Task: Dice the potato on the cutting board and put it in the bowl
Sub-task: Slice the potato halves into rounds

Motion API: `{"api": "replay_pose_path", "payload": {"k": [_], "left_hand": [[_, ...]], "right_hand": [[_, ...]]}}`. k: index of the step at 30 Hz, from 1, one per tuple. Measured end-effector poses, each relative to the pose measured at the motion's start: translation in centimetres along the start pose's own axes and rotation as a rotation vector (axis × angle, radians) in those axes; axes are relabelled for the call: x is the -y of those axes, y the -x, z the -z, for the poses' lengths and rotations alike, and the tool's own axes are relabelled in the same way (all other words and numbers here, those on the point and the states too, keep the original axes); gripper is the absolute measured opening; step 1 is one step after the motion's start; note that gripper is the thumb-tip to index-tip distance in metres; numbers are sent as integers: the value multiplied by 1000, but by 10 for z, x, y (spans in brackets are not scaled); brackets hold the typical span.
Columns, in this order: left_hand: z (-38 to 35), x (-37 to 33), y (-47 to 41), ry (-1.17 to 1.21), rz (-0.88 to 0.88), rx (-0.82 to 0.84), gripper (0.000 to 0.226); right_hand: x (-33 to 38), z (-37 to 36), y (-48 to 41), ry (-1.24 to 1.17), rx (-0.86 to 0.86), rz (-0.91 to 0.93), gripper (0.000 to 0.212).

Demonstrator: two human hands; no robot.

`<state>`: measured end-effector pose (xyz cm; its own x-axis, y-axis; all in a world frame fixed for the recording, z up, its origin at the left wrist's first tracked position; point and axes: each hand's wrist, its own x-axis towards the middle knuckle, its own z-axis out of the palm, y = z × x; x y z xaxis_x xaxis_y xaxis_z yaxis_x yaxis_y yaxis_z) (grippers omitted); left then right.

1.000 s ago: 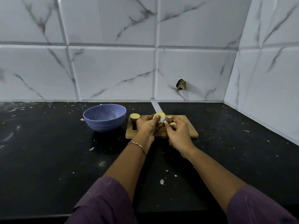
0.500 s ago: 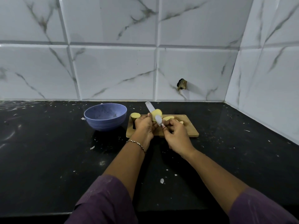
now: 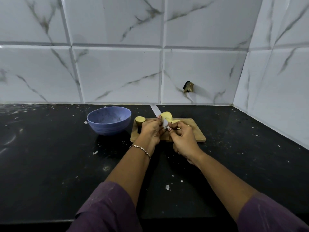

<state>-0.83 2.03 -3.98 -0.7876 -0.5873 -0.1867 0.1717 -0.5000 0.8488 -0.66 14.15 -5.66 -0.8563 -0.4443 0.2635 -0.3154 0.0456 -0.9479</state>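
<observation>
the potato piece [image 3: 166, 115] is gripped in the left hand [image 3: 150, 131] above the wooden cutting board [image 3: 194, 133], the right hand [image 3: 184, 141] clasping a knife [image 3: 165, 123] set against it. a blue bowl [image 3: 109, 121] stands just left, on a black fleck-strewn counter [image 3: 50, 156] under white marbled wall tiles [image 3: 117, 72].

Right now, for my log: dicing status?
Left hand holds pale yellow potato chunk. Right hand grips silver-bladed knife, blade at chunk. Round blue bowl: no dice visible.
</observation>
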Motion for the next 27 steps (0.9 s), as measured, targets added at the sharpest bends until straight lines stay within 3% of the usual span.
{"api": "replay_pose_path", "payload": {"k": [12,16,19,23,27], "left_hand": [[6,-6,-4,117,-27,-110,25],[6,-11,6,131,-30,-107,20],[6,-14,11,149,-16,-98,10],[13,-21,9,145,-17,-152,19],[16,-27,16,-85,4,-72,27]], "right_hand": [[5,3,8,-29,113,-26,14],[3,3,7,-17,121,-19,14],[1,4,6,-8,87,-14,16],[-3,4,3,17,-15,69,16],[-14,9,-6,122,-177,150,15]]}}
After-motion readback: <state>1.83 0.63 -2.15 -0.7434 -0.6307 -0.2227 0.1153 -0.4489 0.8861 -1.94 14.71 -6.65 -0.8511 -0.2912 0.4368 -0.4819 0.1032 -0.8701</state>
